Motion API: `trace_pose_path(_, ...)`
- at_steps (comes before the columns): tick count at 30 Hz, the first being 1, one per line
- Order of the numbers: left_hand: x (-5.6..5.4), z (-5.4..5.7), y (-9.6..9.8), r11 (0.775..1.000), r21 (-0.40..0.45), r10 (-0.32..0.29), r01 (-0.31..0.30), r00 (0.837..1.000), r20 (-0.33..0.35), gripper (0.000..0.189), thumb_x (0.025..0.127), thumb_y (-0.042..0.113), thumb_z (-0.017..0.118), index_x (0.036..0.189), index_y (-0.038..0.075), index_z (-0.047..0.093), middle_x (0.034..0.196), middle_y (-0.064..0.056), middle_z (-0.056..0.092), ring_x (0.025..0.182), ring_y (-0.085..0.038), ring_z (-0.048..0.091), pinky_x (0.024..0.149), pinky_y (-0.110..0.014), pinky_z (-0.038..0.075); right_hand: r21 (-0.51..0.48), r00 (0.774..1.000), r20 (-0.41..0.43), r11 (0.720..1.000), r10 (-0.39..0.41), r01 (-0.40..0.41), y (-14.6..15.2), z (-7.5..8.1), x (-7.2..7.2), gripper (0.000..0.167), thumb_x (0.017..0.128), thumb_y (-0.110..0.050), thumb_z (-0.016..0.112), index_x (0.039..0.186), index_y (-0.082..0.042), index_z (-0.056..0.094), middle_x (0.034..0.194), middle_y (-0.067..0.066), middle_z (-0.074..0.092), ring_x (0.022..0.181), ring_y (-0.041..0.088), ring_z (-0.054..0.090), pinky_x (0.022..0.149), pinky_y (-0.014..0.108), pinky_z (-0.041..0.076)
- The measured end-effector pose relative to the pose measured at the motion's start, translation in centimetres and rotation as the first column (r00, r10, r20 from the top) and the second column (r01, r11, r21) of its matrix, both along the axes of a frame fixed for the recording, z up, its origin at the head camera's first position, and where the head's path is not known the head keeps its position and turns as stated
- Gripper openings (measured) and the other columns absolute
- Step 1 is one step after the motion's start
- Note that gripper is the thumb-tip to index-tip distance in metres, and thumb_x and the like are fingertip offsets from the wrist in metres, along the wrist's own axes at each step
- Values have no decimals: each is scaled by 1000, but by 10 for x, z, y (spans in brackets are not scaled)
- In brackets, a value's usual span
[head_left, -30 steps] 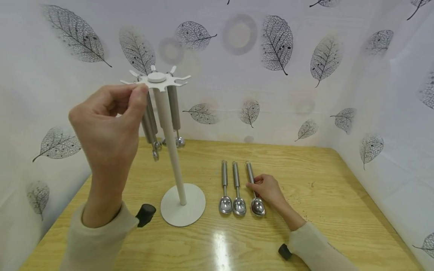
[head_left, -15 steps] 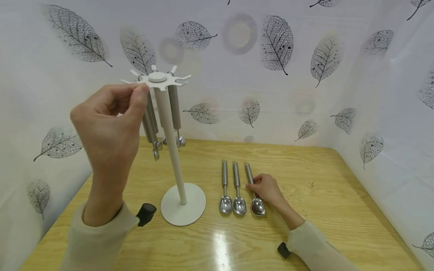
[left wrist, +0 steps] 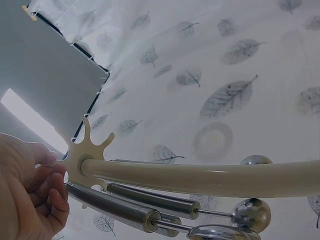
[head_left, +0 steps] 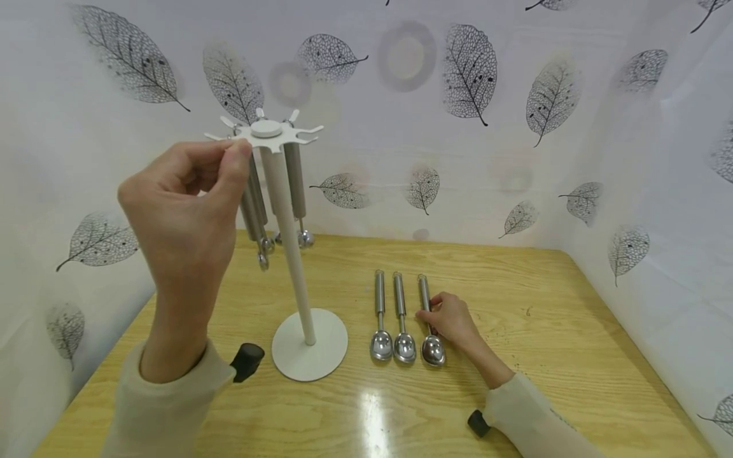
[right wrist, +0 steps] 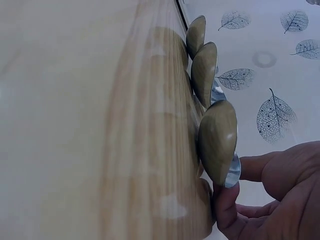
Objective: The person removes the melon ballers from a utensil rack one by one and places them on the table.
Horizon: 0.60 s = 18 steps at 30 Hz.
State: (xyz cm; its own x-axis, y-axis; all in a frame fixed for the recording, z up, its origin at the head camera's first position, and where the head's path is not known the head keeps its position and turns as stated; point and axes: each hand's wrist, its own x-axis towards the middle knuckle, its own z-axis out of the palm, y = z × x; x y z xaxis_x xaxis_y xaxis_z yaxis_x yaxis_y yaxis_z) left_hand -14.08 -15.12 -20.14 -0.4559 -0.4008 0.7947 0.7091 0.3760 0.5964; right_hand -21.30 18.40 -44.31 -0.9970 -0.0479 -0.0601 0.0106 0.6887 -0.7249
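Note:
With thumb and index finger, my left hand point(head_left: 186, 197) pinches a prong of the white top of a utensil stand point(head_left: 291, 248), which stands upright on its round base. Several steel utensils with small round heads point(head_left: 306, 239) hang from its hooks; in the left wrist view their tubular handles point(left wrist: 112, 207) run beside the pole. Three steel ice cream scoops lie side by side: a left one point(head_left: 380, 318), a middle one point(head_left: 400, 305) and a right one point(head_left: 433, 351). My right hand point(head_left: 455, 321) pinches the right scoop around its shaft and lower handle, fingers partly hidden behind it.
The wooden table point(head_left: 355, 410) carries the stand at left and the scoops in the middle. A white leaf-print curtain point(head_left: 366, 114) encloses the back and sides. Black wrist devices point(head_left: 247, 362) sit at both cuffs.
The right scoop has turned: its handle end moved slightly right and its bowl slightly left, so it lies straighter beside the others. My left hand and the stand have stayed put.

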Motion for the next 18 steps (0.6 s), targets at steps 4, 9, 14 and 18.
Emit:
trace_pose_path(4, 0, 0, 0, 1000, -4, 1, -1, 1000, 0, 18, 97, 17, 78, 98, 0, 83, 84, -6, 76, 63, -16, 57, 62, -23, 47, 5, 1000, 1, 1000, 6, -6, 0, 0, 1, 44, 94, -13, 81, 119, 17, 60, 82, 11, 70, 58, 15, 61, 51, 27, 50)
trace_pose_path(9, 0, 0, 0, 1000, -1, 0, 0, 1000, -1, 17, 97, 17, 78, 97, 0, 83, 82, -6, 75, 63, -16, 57, 61, -23, 47, 22, 1000, 13, 1000, 3, -3, 0, 0, 1, 44, 94, -14, 80, 119, 15, 60, 82, 10, 70, 57, 14, 60, 51, 26, 47)
trace_pose_path(14, 0, 0, 0, 1000, 3, -3, 3, 1000, -6, 17, 97, 16, 78, 96, -1, 83, 81, -5, 75, 62, -15, 57, 61, -23, 47, 66, 1000, 0, 998, 3, -3, 2, 1, 2, 50, 95, -20, 80, 124, 15, 60, 94, 17, 73, 71, 21, 67, 61, 32, 56)
trace_pose_path(18, -1, 0, 0, 1000, 0, -5, 5, 1000, -12, 17, 97, 16, 78, 96, 0, 83, 81, -6, 75, 62, -16, 57, 61, -23, 47, 117, 1000, -23, 993, -5, 8, 5, 3, 4, 56, 99, -30, 76, 130, 14, 59, 109, 24, 72, 91, 32, 70, 76, 45, 60)
